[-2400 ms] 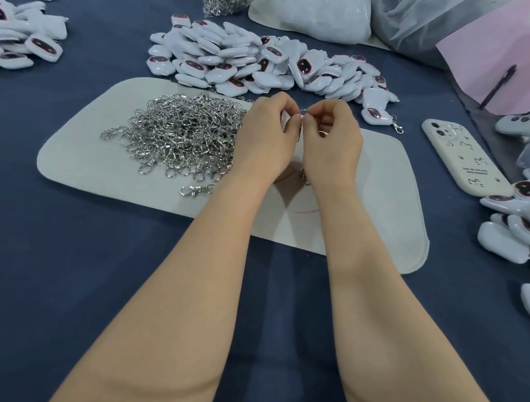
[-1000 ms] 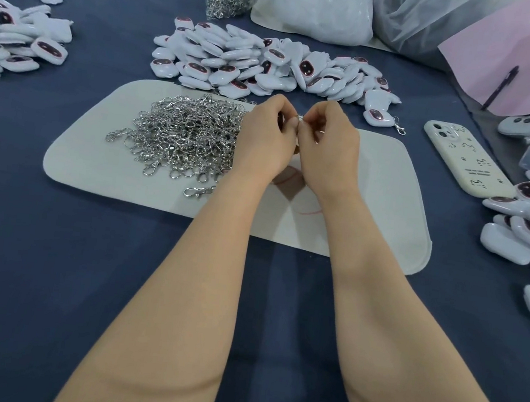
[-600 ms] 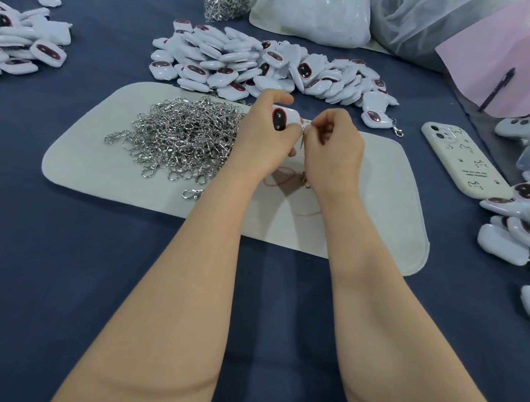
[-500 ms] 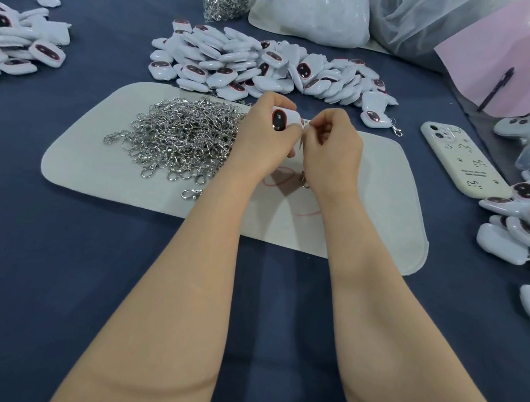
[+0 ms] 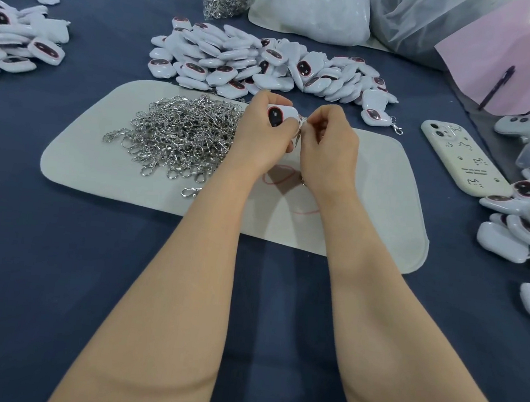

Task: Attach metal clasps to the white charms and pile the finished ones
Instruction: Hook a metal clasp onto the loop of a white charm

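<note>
Head view: left hand (image 5: 259, 138) around white charm (image 5: 280, 114), right hand (image 5: 329, 146) tight on clasp (image 5: 300, 126).

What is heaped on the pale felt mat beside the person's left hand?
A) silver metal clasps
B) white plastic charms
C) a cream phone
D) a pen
A: a tangled heap of silver metal clasps covers the pale felt mat just beside the left hand.

left hand (image 5: 262, 135) grips charm (image 5: 279, 115) | right hand (image 5: 330, 145) pinches clasp (image 5: 301, 126)
</note>
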### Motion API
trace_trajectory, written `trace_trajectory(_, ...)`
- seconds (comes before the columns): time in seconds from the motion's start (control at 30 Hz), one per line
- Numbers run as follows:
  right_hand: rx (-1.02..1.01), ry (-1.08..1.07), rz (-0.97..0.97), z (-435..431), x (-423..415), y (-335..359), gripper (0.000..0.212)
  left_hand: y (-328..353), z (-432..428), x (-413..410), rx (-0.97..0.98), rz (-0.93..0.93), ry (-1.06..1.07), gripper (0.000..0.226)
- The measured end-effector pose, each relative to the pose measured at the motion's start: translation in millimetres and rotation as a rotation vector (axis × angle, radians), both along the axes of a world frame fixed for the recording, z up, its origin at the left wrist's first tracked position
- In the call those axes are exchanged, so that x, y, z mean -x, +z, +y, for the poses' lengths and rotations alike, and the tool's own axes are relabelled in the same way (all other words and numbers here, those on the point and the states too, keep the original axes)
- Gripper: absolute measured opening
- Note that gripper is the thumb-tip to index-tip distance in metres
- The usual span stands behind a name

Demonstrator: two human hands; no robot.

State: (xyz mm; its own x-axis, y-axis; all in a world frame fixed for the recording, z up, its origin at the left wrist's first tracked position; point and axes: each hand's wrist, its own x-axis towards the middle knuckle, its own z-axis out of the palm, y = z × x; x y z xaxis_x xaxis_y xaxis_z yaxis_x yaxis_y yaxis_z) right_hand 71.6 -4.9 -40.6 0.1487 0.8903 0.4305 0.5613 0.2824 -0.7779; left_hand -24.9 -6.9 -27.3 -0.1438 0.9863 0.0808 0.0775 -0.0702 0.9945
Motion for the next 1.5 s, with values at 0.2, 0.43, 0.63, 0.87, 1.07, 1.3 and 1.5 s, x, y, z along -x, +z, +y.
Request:
trace_trajectory(0.2, 0.013, 0.008, -0.009, -0.4, 0.0, 0.7, 0.011, 2.7, -3.5, -1.6, 0.032, -0.075, 0.003, 0.018)
trace_trajectory(0.43, 0.034, 0.024, -0.077, -0.2, 0.3, 0.2, 0.012, 2.3, -4.2, -0.9, 0.002, -0.033, 0.002, 0.019)
trace_trajectory(0.63, 0.044, 0.024, -0.136, -0.1, 1.8, 0.3, 0.014, 1.4, -3.3, 0.8, 0.013, 0.002, 0.007, 0.02)
trace_trajectory(0.87, 0.007, 0.002, -0.054, -3.5, 4.4, 3.6, 0.016, 3.7, -0.9, -3.0, 0.075, -0.177, 0.004, 0.017)
trace_trajectory(1.07, 0.018, 0.021, 0.141, -4.1, 4.4, 4.6, 0.016, 7.6, 1.5, -0.9, 0.191, -0.542, -0.064, 0.014)
trace_trajectory(1.3, -0.043, -0.015, 0.068, -4.9, 4.8, 6.4, 0.015, 9.2, -1.1, 3.5, 0.305, -0.773, -0.08, 0.022)
trace_trajectory(1.5, -0.083, -0.02, -0.088, -3.7, 4.3, 5.3, 0.018, 9.6, -1.2, -3.2, 0.133, -0.346, 0.03, 0.017)
